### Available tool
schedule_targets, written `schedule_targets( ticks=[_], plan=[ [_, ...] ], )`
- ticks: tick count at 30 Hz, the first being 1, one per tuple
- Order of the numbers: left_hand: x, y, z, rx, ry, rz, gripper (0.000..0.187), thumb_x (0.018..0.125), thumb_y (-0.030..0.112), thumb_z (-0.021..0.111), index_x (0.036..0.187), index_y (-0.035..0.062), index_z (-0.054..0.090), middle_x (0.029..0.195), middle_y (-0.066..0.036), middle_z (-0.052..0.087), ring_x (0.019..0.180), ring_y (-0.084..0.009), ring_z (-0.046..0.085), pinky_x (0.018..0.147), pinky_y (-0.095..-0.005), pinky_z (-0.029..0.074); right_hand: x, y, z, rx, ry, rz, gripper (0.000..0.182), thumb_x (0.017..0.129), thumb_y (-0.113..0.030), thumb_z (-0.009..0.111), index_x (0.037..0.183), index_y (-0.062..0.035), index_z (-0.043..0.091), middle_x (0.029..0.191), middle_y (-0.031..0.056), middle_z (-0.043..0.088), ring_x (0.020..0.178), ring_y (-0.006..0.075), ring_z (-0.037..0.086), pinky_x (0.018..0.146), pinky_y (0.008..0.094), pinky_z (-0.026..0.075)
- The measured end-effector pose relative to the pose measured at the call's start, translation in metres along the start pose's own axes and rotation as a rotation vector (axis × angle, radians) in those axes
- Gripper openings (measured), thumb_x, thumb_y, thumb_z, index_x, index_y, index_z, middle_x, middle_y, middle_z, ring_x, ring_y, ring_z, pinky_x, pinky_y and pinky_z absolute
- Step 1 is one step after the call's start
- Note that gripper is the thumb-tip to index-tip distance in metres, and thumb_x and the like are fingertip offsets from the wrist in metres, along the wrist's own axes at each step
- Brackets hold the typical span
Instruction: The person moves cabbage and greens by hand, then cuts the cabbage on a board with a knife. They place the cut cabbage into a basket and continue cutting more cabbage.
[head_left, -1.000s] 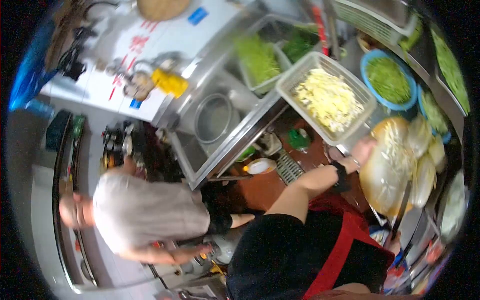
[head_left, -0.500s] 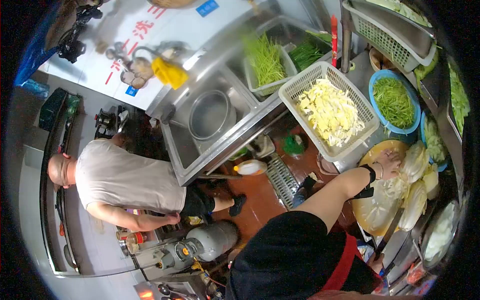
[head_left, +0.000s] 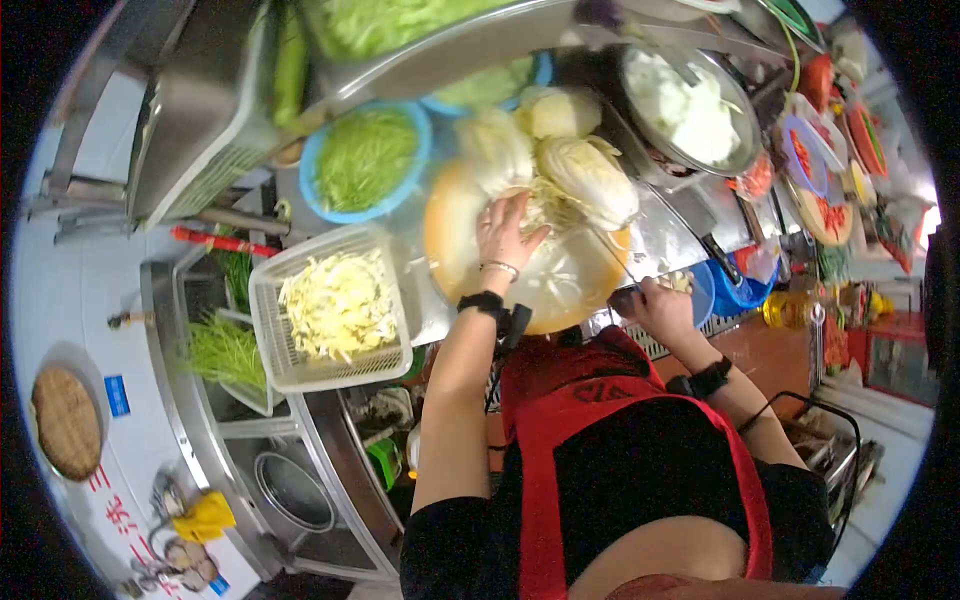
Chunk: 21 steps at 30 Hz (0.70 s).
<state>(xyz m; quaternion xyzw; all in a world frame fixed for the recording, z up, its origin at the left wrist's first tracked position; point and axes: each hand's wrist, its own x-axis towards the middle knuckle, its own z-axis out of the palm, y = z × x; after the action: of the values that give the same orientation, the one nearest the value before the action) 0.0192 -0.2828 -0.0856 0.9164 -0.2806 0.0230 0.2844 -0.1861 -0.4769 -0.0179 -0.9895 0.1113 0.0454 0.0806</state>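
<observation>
A round yellowish cutting board (head_left: 450, 225) lies on the metal counter, with several pale napa cabbages (head_left: 590, 180) along its far side. My left hand (head_left: 510, 235) is palm down on the board, fingers bent over the near end of a napa cabbage (head_left: 495, 145), thumb apart. Cut shreds (head_left: 545, 212) lie beside it. At the board's right edge, my right hand (head_left: 662, 308) is closed around the dark handle of a knife (head_left: 622, 262). Its thin blade slants over the board, seen nearly edge-on.
Left of the board are a white basket (head_left: 262, 310) of chopped cabbage and a blue bowl (head_left: 310, 165) of green shreds. A metal basin (head_left: 745, 165) with white contents stands at back right. A sink (head_left: 330, 445) is at lower left. A shelf edge (head_left: 430, 50) overhangs the back.
My view has swung right, bringing the board to the middle and both arms into sight. The co-worker is out of view. My left hand stays at the cabbage; my right still holds the knife.
</observation>
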Motion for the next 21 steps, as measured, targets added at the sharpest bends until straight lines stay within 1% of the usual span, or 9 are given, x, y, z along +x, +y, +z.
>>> schedule_targets(
  ticks=[4, 10, 11, 12, 14, 16, 18, 20, 21],
  plan=[
    [0.000, 0.003, 0.005, -0.039, -0.033, 0.009, 0.061, 0.067, 0.043, 0.069, 0.116, 0.0103, 0.051, 0.120, -0.014, 0.047, 0.114, -0.0337, 0.041, 0.098, -0.0409, 0.029, 0.018, -0.017, 0.024, 0.016, -0.041, 0.023, 0.020, 0.080, -0.026, 0.052, 0.089, -0.0082, 0.050, 0.062, 0.0136, 0.060, 0.054, 0.0306, 0.060, 0.048, 0.0415, 0.045],
    [-0.046, 0.007, -0.005, -0.123, -0.129, 0.037, 0.068, 0.064, 0.045, 0.070, 0.118, 0.0089, 0.048, 0.126, -0.019, 0.040, 0.116, -0.0340, 0.040, 0.098, -0.0399, 0.033, 0.008, -0.012, 0.020, 0.068, -0.120, -0.173, 0.023, 0.081, -0.027, 0.051, 0.094, -0.0084, 0.050, 0.062, 0.0133, 0.059, 0.056, 0.0318, 0.059, 0.050, 0.0426, 0.045],
    [-0.056, 0.006, -0.010, -0.202, -0.114, 0.096, 0.077, 0.061, 0.049, 0.072, 0.123, 0.0112, 0.044, 0.131, -0.021, 0.034, 0.120, -0.0379, 0.035, 0.097, -0.0487, 0.031, 0.004, -0.009, 0.015, 0.073, -0.118, -0.170, 0.023, 0.081, -0.027, 0.051, 0.094, -0.0084, 0.050, 0.062, 0.0133, 0.059, 0.056, 0.0318, 0.059, 0.050, 0.0426, 0.045],
    [-0.068, 0.010, -0.014, -0.198, -0.117, 0.099, 0.077, 0.061, 0.049, 0.072, 0.123, 0.0112, 0.044, 0.131, -0.021, 0.034, 0.120, -0.0379, 0.035, 0.097, -0.0487, 0.031, 0.000, -0.007, 0.010, 0.137, -0.102, -0.137, 0.023, 0.081, -0.027, 0.052, 0.092, -0.0073, 0.051, 0.063, 0.0142, 0.059, 0.058, 0.0335, 0.059, 0.051, 0.0435, 0.046],
    [-0.085, 0.031, -0.031, 0.125, -0.078, 0.151, 0.086, 0.058, 0.051, 0.072, 0.127, 0.0124, 0.040, 0.134, -0.020, 0.028, 0.120, -0.0433, 0.030, 0.095, -0.0572, 0.028, -0.006, -0.001, 0.009, 0.205, -0.087, -0.104, 0.023, 0.080, -0.027, 0.054, 0.090, -0.0062, 0.052, 0.064, 0.0150, 0.059, 0.059, 0.0351, 0.059, 0.053, 0.0444, 0.046],
    [-0.091, 0.036, -0.016, 0.196, -0.108, 0.130, 0.093, 0.055, 0.057, 0.071, 0.132, 0.0170, 0.036, 0.138, -0.017, 0.021, 0.123, -0.0455, 0.024, 0.094, -0.0628, 0.023, -0.009, 0.005, 0.009, 0.381, -0.088, 0.010, 0.025, 0.078, -0.027, 0.056, 0.088, -0.0036, 0.054, 0.067, 0.0182, 0.059, 0.063, 0.0379, 0.058, 0.056, 0.0450, 0.046],
    [-0.083, 0.043, -0.001, 0.233, 0.024, -0.025, 0.091, 0.057, 0.057, 0.070, 0.132, 0.0184, 0.035, 0.137, -0.017, 0.022, 0.123, -0.0459, 0.023, 0.096, -0.0614, 0.023, -0.005, 0.008, 0.007, 0.438, -0.126, 0.048, 0.027, 0.077, -0.023, 0.058, 0.092, -0.0014, 0.056, 0.069, 0.0197, 0.060, 0.063, 0.0357, 0.060, 0.057, 0.0440, 0.047],
    [-0.071, 0.042, 0.009, 0.208, 0.047, -0.093, 0.090, 0.057, 0.056, 0.069, 0.132, 0.0189, 0.036, 0.138, -0.016, 0.025, 0.124, -0.0447, 0.025, 0.097, -0.0606, 0.022, -0.002, 0.012, 0.017, 0.782, -0.144, -0.064, 0.030, 0.077, -0.018, 0.059, 0.100, 0.0006, 0.055, 0.067, 0.0178, 0.060, 0.056, 0.0281, 0.060, 0.055, 0.0398, 0.047],
    [-0.065, 0.041, 0.015, 0.125, 0.090, -0.108, 0.086, 0.060, 0.054, 0.069, 0.131, 0.0183, 0.037, 0.136, -0.017, 0.027, 0.123, -0.0442, 0.027, 0.098, -0.0580, 0.024, 0.000, 0.014, 0.031, 0.891, -0.237, 0.002, 0.027, 0.079, -0.013, 0.058, 0.102, 0.0014, 0.054, 0.060, 0.0116, 0.058, 0.049, 0.0184, 0.057, 0.048, 0.0327, 0.047]
  ],
)
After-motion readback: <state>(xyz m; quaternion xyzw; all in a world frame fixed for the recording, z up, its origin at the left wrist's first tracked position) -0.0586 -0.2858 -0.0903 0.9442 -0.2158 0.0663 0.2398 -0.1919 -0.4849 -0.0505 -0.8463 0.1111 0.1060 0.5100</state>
